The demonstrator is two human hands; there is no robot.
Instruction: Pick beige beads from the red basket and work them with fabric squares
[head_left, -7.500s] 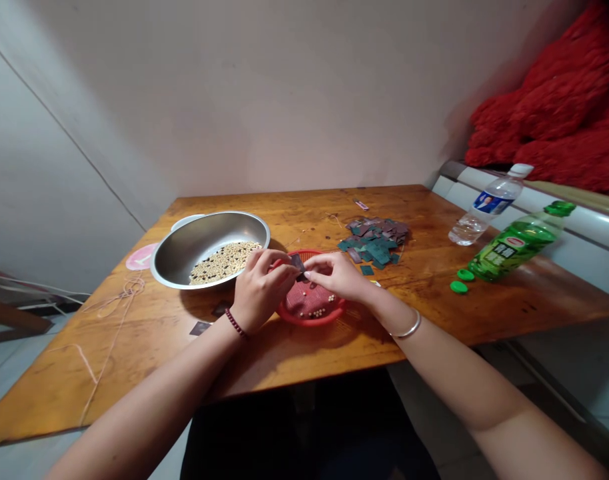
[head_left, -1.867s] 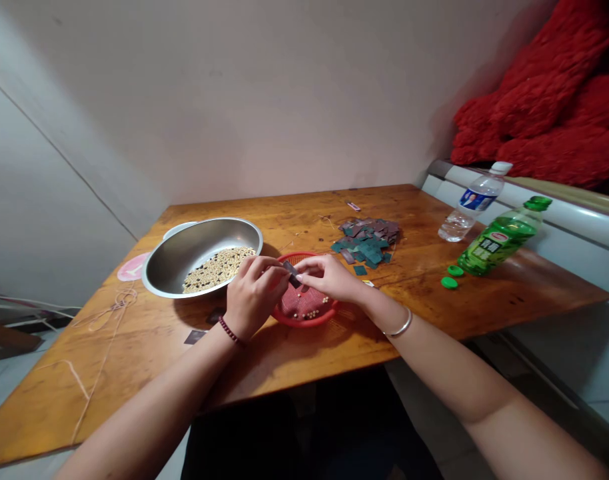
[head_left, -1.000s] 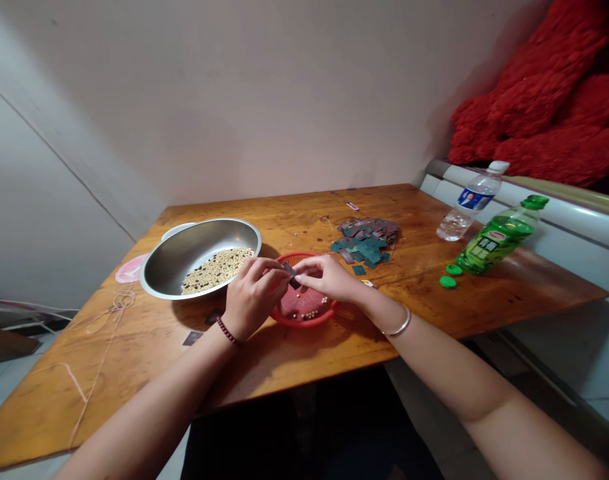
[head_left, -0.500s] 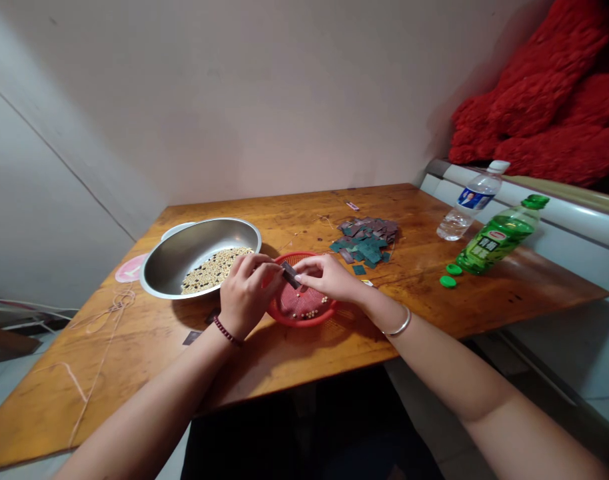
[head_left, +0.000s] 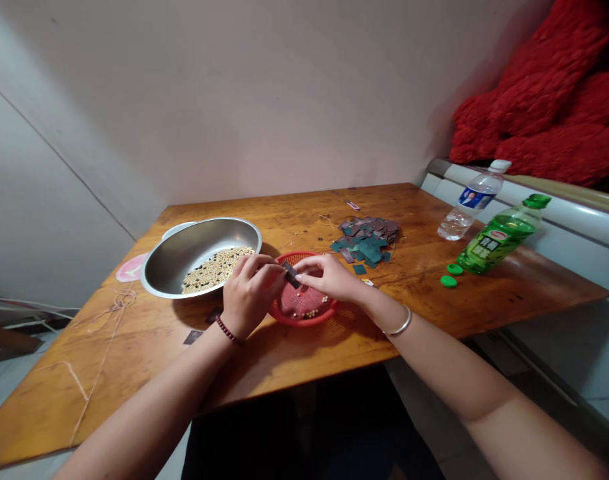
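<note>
A small dark square piece [head_left: 291,275] is pinched between both hands, above a red plastic basket [head_left: 304,321]. My left hand [head_left: 250,288] grips its left end, thumb and fingers closed. My right hand [head_left: 329,277] pinches the other end with thumb and forefinger. Whether the piece is cloth or paper I cannot tell. A few pale beads or beans [head_left: 312,313] lie in the basket. To the left, a steel bowl [head_left: 169,263] holds many pale and black grains [head_left: 214,268]. A pile of green and brown squares [head_left: 367,240] lies right of the basket, behind my right hand.
A water bottle [head_left: 469,203] and a green drink bottle [head_left: 502,237] stand at the table's right, with two green caps [head_left: 449,281] beside them. Loose string [head_left: 107,323] and a pink disc [head_left: 130,269] are at the left. Red fluffy material [head_left: 544,107] is heaped behind.
Almost nothing differs. My left hand has shifted very slightly to the right, and both hands still hold the dark square over the basket.
</note>
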